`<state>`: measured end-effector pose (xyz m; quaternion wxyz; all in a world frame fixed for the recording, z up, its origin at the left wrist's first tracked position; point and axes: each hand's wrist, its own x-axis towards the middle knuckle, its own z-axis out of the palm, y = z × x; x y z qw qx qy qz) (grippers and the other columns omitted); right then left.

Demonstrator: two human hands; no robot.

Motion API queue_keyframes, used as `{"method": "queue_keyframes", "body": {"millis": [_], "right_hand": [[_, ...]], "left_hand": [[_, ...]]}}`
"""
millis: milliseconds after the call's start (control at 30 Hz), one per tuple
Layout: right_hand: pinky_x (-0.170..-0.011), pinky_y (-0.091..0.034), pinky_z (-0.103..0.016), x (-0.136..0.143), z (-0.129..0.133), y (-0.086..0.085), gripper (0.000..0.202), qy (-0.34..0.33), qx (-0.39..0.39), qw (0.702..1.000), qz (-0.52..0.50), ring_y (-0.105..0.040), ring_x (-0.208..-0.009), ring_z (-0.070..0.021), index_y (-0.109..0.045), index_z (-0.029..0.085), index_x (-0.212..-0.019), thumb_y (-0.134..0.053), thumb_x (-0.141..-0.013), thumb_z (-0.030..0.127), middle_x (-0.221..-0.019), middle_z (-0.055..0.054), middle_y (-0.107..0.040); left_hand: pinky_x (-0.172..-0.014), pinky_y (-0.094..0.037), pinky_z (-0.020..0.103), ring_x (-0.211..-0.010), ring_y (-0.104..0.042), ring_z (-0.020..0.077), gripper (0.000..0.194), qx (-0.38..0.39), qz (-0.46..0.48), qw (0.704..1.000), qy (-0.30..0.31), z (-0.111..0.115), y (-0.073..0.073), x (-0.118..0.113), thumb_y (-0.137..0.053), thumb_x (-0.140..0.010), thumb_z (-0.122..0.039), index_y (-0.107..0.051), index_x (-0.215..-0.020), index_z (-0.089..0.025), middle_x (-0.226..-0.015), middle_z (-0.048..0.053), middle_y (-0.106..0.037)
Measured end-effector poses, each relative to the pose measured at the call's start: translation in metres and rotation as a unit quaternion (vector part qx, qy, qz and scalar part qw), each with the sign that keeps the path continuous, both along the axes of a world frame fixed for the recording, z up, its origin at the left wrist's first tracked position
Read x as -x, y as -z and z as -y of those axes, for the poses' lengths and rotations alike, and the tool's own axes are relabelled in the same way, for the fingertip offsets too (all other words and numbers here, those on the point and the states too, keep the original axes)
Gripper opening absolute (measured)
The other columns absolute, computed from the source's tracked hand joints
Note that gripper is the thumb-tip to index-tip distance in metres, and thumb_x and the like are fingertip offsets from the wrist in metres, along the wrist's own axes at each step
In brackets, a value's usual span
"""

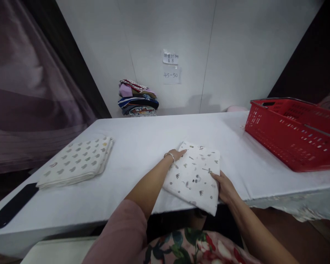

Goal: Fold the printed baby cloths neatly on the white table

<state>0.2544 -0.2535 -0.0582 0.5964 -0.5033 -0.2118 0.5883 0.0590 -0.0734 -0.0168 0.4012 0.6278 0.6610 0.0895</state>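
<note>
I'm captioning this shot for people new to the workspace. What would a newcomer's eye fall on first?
Probably the red basket, the brightest block of colour, at the right end of the white table. Next, the left hand and right hand at either side of a folded printed cloth by the table's front edge. Against the pale wall behind, a stack of colourful fabrics also stands out.

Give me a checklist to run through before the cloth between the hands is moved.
1. Left hand on the patterned cloth: ok, at its left edge.
2. Right hand on the cloth: ok, thumb on top at the right edge.
3. Cloth wholly on the table: not ok, near corner overhangs the front edge.
4. Clear of the folded bundle: ok, apart.
5. Red basket empty: cannot tell, floor hidden.
</note>
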Motion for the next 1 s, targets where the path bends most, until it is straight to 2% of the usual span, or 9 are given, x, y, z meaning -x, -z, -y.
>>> {"method": "queue_keyframes", "body": {"millis": [100,200,333,500,600,700,867,933,1000], "right_hand": [[-0.072,-0.053,-0.042,-0.005,-0.001,0.004,0.048,0.001,0.006,1.000,0.003,-0.065,-0.089,-0.0307,-0.055,0.021,-0.112,-0.069,-0.066,0.024,-0.098,-0.009,-0.070],[-0.072,-0.054,-0.043,-0.012,-0.004,0.001,0.049,-0.003,0.020,1.000,-0.003,-0.065,-0.089,-0.0309,-0.054,0.021,-0.114,-0.066,-0.067,0.022,-0.099,-0.009,-0.070],[-0.075,-0.054,-0.044,-0.024,-0.007,-0.010,0.051,-0.030,0.020,0.999,-0.024,-0.066,-0.088,-0.0295,-0.051,0.023,-0.118,-0.064,-0.069,0.020,-0.101,-0.008,-0.070],[-0.076,-0.055,-0.045,-0.032,-0.006,-0.019,0.044,-0.108,0.068,0.991,-0.034,-0.068,-0.085,-0.0295,-0.052,0.019,-0.117,-0.062,-0.077,0.033,-0.095,-0.011,-0.071],[-0.077,-0.055,-0.043,-0.033,-0.010,-0.026,0.044,-0.134,0.040,0.990,-0.004,-0.067,-0.088,-0.0293,-0.054,0.018,-0.115,-0.065,-0.075,0.031,-0.096,-0.012,-0.071],[-0.075,-0.055,-0.042,-0.032,-0.021,-0.038,0.048,-0.123,-0.005,0.992,0.022,-0.067,-0.087,-0.0285,-0.053,0.021,-0.116,-0.067,-0.070,0.026,-0.099,-0.009,-0.071],[-0.068,-0.055,-0.040,-0.031,-0.043,-0.060,0.050,-0.134,-0.046,0.988,0.055,-0.067,-0.082,-0.0269,-0.053,0.024,-0.115,-0.068,-0.067,0.026,-0.096,-0.006,-0.071],[-0.067,-0.054,-0.039,-0.029,-0.048,-0.066,0.049,-0.144,-0.057,0.986,0.063,-0.067,-0.081,-0.0263,-0.054,0.024,-0.114,-0.068,-0.066,0.027,-0.096,-0.005,-0.071],[-0.067,-0.054,-0.039,-0.027,-0.051,-0.070,0.050,-0.151,-0.061,0.984,0.066,-0.066,-0.081,-0.0261,-0.054,0.024,-0.113,-0.068,-0.065,0.026,-0.096,-0.005,-0.070]], "left_hand": [[-0.081,-0.045,0.043,-0.108,-0.056,0.0406,0.071,0.030,-0.006,1.000,-0.001,0.006,-0.001,0.004,-0.063,-0.059,-0.070,-0.062,-0.099,-0.012,-0.119,0.023,-0.060],[-0.081,-0.045,0.039,-0.106,-0.057,0.0370,0.064,0.038,0.019,0.999,0.001,0.015,-0.001,0.007,-0.063,-0.064,-0.065,-0.061,-0.100,-0.012,-0.119,0.021,-0.060],[-0.083,-0.044,0.036,-0.105,-0.059,0.0332,0.055,-0.027,-0.008,1.000,0.010,0.030,0.005,0.007,-0.056,-0.072,-0.061,-0.060,-0.099,-0.014,-0.114,0.018,-0.063],[-0.084,-0.043,0.037,-0.106,-0.059,0.0315,0.052,-0.098,-0.089,0.991,0.032,0.050,0.010,-0.001,-0.046,-0.078,-0.060,-0.056,-0.106,-0.017,-0.113,0.016,-0.064],[-0.084,-0.043,0.038,-0.106,-0.058,0.0317,0.052,-0.109,-0.107,0.988,0.036,0.055,0.009,-0.003,-0.044,-0.080,-0.059,-0.056,-0.108,-0.016,-0.113,0.017,-0.064],[-0.084,-0.043,0.038,-0.106,-0.058,0.0324,0.053,-0.110,-0.107,0.988,0.032,0.053,0.007,-0.004,-0.041,-0.082,-0.057,-0.057,-0.109,-0.015,-0.114,0.019,-0.063],[-0.085,-0.042,0.036,-0.109,-0.057,0.0311,0.052,-0.096,-0.067,0.993,0.012,0.056,0.008,0.000,-0.041,-0.083,-0.053,-0.057,-0.111,-0.012,-0.117,0.020,-0.061],[-0.088,-0.041,0.033,-0.109,-0.056,0.0284,0.049,-0.124,-0.038,0.992,-0.002,0.064,0.011,0.003,-0.044,-0.083,-0.050,-0.057,-0.112,-0.013,-0.119,0.018,-0.061],[-0.093,-0.038,0.031,-0.114,-0.053,0.0259,0.048,-0.186,-0.015,0.982,-0.012,0.074,0.014,0.008,-0.046,-0.083,-0.047,-0.056,-0.115,-0.014,-0.124,0.016,-0.058]]}}
